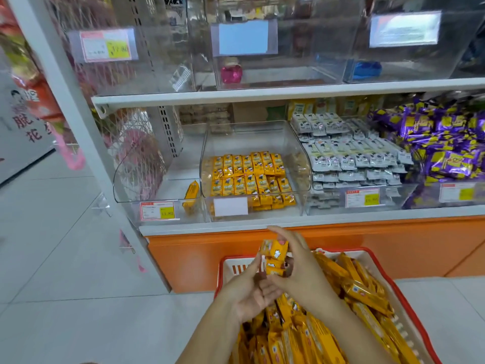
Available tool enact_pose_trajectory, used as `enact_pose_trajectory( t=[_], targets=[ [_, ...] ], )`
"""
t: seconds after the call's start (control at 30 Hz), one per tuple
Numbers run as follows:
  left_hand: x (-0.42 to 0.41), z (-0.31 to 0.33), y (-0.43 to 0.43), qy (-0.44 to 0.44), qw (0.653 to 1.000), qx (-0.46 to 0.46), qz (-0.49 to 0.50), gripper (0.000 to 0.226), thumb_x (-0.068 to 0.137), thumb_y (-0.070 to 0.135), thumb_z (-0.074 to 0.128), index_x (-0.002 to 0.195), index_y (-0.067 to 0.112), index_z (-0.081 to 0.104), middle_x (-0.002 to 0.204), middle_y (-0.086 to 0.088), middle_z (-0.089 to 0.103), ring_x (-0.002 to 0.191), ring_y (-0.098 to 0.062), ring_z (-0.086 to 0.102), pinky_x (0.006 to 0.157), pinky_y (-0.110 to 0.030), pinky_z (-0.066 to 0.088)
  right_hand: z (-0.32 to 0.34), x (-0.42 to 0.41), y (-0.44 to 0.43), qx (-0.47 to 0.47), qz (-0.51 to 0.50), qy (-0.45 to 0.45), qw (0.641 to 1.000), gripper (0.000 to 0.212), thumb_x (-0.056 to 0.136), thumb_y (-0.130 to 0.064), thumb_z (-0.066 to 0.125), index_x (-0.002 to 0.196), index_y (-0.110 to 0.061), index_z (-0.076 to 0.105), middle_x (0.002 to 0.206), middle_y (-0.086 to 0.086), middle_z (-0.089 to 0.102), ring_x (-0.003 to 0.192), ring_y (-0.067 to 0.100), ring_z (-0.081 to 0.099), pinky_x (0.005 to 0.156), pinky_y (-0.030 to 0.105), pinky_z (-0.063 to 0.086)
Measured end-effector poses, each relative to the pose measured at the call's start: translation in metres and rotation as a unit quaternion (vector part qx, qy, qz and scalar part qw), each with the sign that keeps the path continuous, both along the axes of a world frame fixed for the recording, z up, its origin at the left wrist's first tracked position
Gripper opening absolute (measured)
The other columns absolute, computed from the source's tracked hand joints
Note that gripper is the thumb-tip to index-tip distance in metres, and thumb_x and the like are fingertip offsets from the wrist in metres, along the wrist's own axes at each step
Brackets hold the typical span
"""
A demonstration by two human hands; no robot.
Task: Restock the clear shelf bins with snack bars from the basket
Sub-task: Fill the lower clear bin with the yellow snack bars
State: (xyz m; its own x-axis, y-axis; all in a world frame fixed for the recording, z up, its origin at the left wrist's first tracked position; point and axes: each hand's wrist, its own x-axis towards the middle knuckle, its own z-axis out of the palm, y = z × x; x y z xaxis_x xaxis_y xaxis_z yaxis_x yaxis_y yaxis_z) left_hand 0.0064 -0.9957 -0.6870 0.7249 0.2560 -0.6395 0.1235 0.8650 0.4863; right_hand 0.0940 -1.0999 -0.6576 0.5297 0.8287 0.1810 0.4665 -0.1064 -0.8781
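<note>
Gripping one stack of bars (274, 256), left hand (249, 290) and right hand (304, 266) both curled round it above basket (341, 250); bin (262, 137) at twelve o'clock, equally near either hand.

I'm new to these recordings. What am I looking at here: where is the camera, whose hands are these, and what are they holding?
There is no machine: a person works bare-handed, and the single picture comes from a wide-angle camera on their head, looking forward and down. The left hand and right hand together hold a small bundle of yellow snack bars above a red basket full of the same bars. Ahead, on the lower shelf, a clear bin is partly filled with matching yellow bars. The bin to its left holds one yellow bar; those to its right hold white packs and purple packs.
</note>
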Motion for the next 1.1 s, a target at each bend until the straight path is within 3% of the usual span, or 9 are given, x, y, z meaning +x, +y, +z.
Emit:
enact_pose_trajectory(
  t=[0.13,0.23,0.4,0.5,0.6,0.67,0.77,0.93,1.1],
  targets=[
    [0.007,-0.013,0.01,-0.036,0.995,-0.022,0.09,0.11,0.057,0.018,0.091,0.147,0.015,0.027,0.112,-0.024,0.066,0.089,-0.03,0.07,0.066,-0.036,0.06,-0.008,0.012,-0.004,0.028,0.004,0.075,0.997,0.057,0.071,-0.013,0.082,0.109,-0.049,0.057,0.111,-0.024,0.051,0.103,0.003,0.06,0.083,0.025,0.054],
    [0.008,-0.008,0.011,-0.022,0.997,0.005,0.071,0.075,0.064,0.009,0.078,0.132,-0.004,0.049,0.104,-0.025,0.067,0.079,-0.027,0.07,0.059,-0.032,0.059,-0.015,0.027,-0.016,0.006,-0.019,0.118,0.993,0.036,0.074,-0.034,0.079,0.105,-0.044,0.063,0.109,-0.022,0.064,0.102,0.002,0.061,0.088,0.034,0.053],
    [0.013,0.001,0.001,-0.039,0.996,0.083,-0.013,0.052,0.07,0.011,0.069,0.119,-0.004,0.058,0.11,-0.019,0.068,0.088,-0.023,0.07,0.073,-0.032,0.059,-0.026,0.035,-0.023,0.027,-0.079,0.161,0.983,0.026,0.08,-0.015,0.075,0.097,-0.034,0.068,0.106,-0.012,0.069,0.104,0.006,0.062,0.096,0.046,0.048],
    [0.019,0.002,0.001,-0.054,0.992,0.114,-0.024,0.049,0.073,0.015,0.07,0.118,-0.002,0.061,0.114,-0.019,0.067,0.101,-0.027,0.066,0.088,-0.038,0.055,-0.027,0.035,-0.021,0.058,-0.101,0.158,0.98,0.029,0.078,-0.009,0.076,0.093,-0.033,0.067,0.103,-0.012,0.069,0.103,0.006,0.062,0.092,0.035,0.046],
    [0.026,0.01,0.002,-0.052,0.988,0.142,-0.006,0.037,0.074,0.022,0.069,0.103,0.0,0.069,0.108,-0.019,0.069,0.1,-0.026,0.067,0.088,-0.041,0.055,-0.022,0.031,-0.015,0.106,-0.13,0.156,0.973,0.029,0.074,0.0,0.077,0.09,-0.021,0.064,0.094,-0.014,0.069,0.089,0.002,0.063,0.071,0.013,0.048],
    [0.028,0.014,0.003,-0.044,0.986,0.159,0.0,0.031,0.072,0.02,0.07,0.096,0.0,0.071,0.104,-0.019,0.07,0.092,-0.024,0.07,0.078,-0.036,0.058,-0.02,0.028,-0.012,0.124,-0.152,0.145,0.97,0.029,0.074,0.0,0.077,0.089,-0.02,0.064,0.093,-0.014,0.068,0.086,0.0,0.063,0.066,0.012,0.049],
    [0.027,0.017,0.006,-0.047,0.985,0.168,0.013,0.039,0.071,0.017,0.07,0.104,-0.004,0.067,0.101,-0.021,0.07,0.081,-0.025,0.07,0.066,-0.033,0.059,-0.018,0.031,-0.014,0.135,-0.205,0.121,0.962,0.032,0.074,-0.003,0.078,0.087,-0.028,0.062,0.096,-0.018,0.067,0.093,-0.003,0.061,0.075,0.014,0.047],
    [0.028,0.018,0.005,-0.089,0.992,0.087,0.031,0.046,0.071,0.011,0.076,0.113,-0.006,0.064,0.121,-0.028,0.059,0.105,-0.036,0.06,0.086,-0.045,0.052,-0.013,0.032,-0.02,0.117,-0.224,0.092,0.963,0.032,0.075,-0.008,0.079,0.087,-0.032,0.062,0.094,-0.022,0.065,0.089,-0.006,0.06,0.07,0.012,0.046],
    [0.028,0.028,0.003,-0.146,0.989,0.025,0.004,0.064,0.074,0.02,0.071,0.132,0.002,0.05,0.114,-0.024,0.061,0.093,-0.034,0.065,0.082,-0.048,0.053,-0.008,0.021,-0.019,0.124,-0.196,0.12,0.965,0.017,0.082,-0.018,0.072,0.088,-0.033,0.067,0.092,-0.023,0.068,0.085,-0.004,0.063,0.072,0.017,0.048]
  ],
)
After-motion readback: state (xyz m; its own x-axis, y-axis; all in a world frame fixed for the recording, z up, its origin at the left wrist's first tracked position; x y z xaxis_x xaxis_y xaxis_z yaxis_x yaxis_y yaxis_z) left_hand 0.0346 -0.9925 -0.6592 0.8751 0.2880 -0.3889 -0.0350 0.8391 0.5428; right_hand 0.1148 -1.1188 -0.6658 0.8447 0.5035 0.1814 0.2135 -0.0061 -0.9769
